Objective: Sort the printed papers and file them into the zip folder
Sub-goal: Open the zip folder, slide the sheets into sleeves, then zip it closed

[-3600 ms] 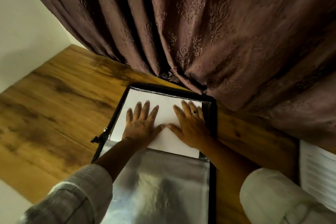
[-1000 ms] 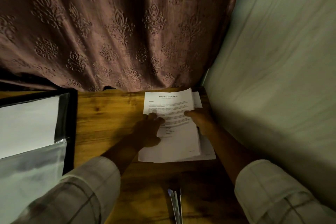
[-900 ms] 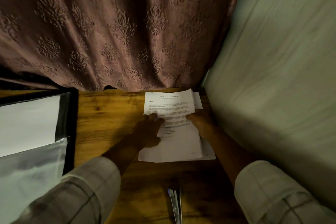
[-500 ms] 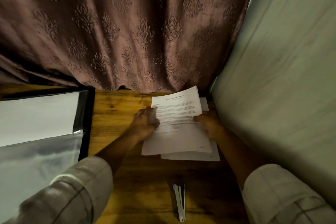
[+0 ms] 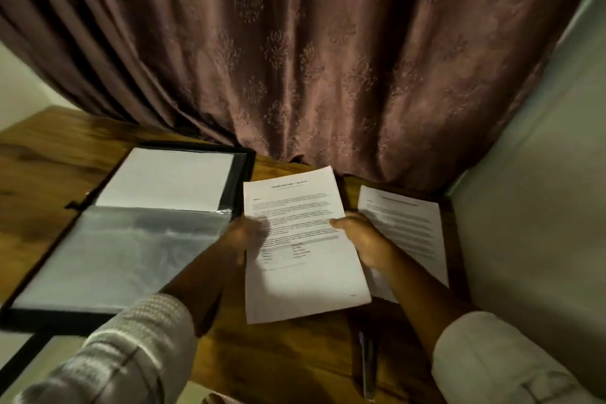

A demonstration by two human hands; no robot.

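Note:
I hold a printed paper [image 5: 296, 275] lifted off the wooden desk, between the folder and the stack. My left hand [image 5: 244, 236] grips its left edge and my right hand [image 5: 362, 239] grips its right edge, thumb on top. The open black zip folder [image 5: 241, 174] lies at the left, with a white sheet [image 5: 167, 179] tucked in its upper half and clear plastic sleeves [image 5: 121, 252] on the lower half. The remaining stack of printed papers [image 5: 410, 226] lies at the right, partly hidden by my right hand.
A pen [image 5: 367, 367] lies on the desk [image 5: 39, 193] near its front edge, below the held paper. A patterned brown curtain [image 5: 295, 59] hangs along the back. A pale wall [image 5: 541, 207] closes off the right side.
Both hands lifted the top printed paper off the right-hand stack and carried it left toward the folder. The view swung left, bringing the whole folder in.

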